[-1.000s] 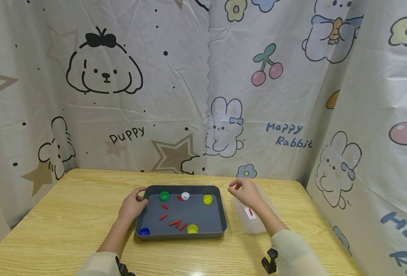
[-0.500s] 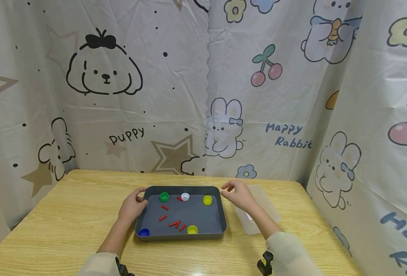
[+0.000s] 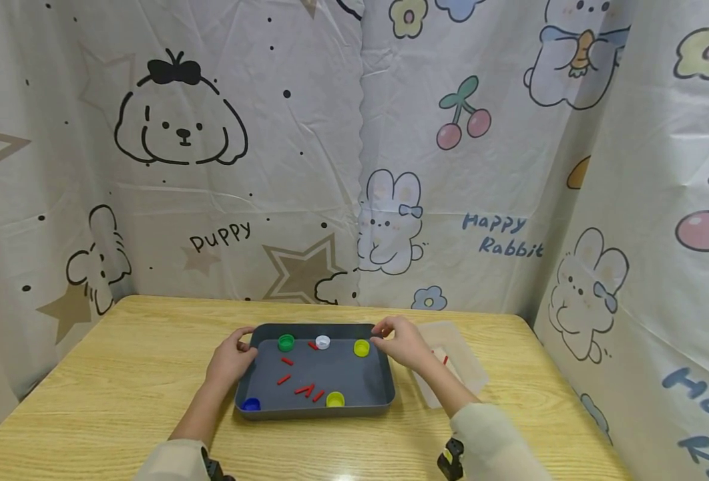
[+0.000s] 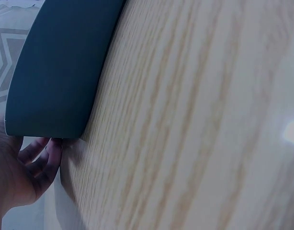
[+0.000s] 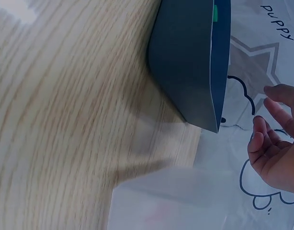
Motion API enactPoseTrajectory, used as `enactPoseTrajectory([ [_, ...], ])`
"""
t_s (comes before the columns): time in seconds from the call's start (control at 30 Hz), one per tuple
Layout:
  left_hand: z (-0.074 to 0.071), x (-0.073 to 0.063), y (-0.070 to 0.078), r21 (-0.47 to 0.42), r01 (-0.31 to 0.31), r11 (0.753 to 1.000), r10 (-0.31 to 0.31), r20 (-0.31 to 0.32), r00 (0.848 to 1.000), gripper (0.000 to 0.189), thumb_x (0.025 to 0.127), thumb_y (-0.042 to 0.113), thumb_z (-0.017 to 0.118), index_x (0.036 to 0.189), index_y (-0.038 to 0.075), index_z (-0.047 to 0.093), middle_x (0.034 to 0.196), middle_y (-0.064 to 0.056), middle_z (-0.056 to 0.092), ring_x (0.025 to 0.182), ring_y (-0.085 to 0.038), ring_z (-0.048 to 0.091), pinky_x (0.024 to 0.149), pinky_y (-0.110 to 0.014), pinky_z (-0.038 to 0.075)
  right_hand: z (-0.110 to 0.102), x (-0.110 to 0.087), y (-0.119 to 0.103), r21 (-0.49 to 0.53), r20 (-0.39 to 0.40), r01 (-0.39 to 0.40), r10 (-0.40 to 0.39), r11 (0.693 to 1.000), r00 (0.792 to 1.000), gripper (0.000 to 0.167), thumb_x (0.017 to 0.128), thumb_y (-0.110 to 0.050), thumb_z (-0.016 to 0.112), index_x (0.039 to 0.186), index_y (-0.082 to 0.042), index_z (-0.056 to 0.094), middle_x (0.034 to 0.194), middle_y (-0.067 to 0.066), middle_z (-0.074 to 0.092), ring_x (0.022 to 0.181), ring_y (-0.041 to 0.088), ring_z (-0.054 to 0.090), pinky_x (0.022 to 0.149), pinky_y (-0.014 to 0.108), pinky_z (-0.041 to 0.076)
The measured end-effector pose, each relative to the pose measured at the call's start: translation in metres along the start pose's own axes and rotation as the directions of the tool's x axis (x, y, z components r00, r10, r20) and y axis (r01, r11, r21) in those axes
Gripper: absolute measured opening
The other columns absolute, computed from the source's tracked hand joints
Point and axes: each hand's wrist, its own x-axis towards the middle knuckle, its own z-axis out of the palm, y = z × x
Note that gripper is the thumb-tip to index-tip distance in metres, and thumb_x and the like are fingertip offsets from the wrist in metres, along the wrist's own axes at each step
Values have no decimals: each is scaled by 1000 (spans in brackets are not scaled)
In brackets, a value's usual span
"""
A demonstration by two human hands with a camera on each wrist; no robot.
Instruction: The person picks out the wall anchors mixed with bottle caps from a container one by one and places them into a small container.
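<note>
My left hand [image 3: 231,362] grips the left rim of a dark grey tray [image 3: 366,386], thumb over the edge; in the left wrist view its fingers [image 4: 39,163] curl at the tray's outer wall. My right hand [image 3: 404,344] hovers at the tray's right rim, fingers loosely bent, with nothing visible between them. In the right wrist view thumb and fingers stand apart. Inside the tray lie several short red sticks [image 3: 287,361], a green cap [image 3: 286,343], a white cap [image 3: 322,342], a blue cap [image 3: 251,404], and two yellow caps, one back right [image 3: 362,347], another in front [image 3: 335,400].
A translucent box [image 3: 473,374] stands right of the tray, partly behind my right forearm. Red pieces [image 3: 446,360] and something white show at it. Behind the wooden table [image 3: 120,374] hangs a printed curtain [image 3: 306,167].
My right hand has moved left from over the translucent box to the tray's right rim. The left hand and the tray have stayed in place.
</note>
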Motion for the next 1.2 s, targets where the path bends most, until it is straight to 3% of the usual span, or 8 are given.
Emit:
enactPoseTrajectory([
  [0.4, 0, 0, 1, 8, -7, 1000, 7, -4, 1000, 51, 84, 16, 55, 134, 10, 47, 99, -13, 60, 80, -23, 54, 62, -30, 39, 15, -1, -7, 4, 36, 62, -62, 998, 997, 16, 80, -15, 69, 92, -5, 68, 91, 11, 60, 89, 28, 56, 72, 33, 42],
  [0.93, -1, -1, 2, 4, -20, 1000, 20, -4, 1000, 50, 84, 15, 55, 133, 8, 47, 98, -14, 59, 80, -23, 54, 62, -31, 40, 40, -6, -12, -17, 111, 112, -110, 994, 988, 12, 81, -19, 70, 90, -11, 68, 89, 7, 58, 78, 15, 51, 64, 28, 41],
  [1.2, -1, 0, 1, -1, -22, 1000, 22, -3, 1000, 50, 84, 15, 55, 133, 9, 48, 98, -14, 60, 80, -23, 55, 62, -30, 40, 53, -11, -17, -9, 122, 152, -150, 988, 981, 11, 80, -19, 70, 88, -11, 69, 87, 6, 59, 79, 19, 54, 67, 28, 41],
])
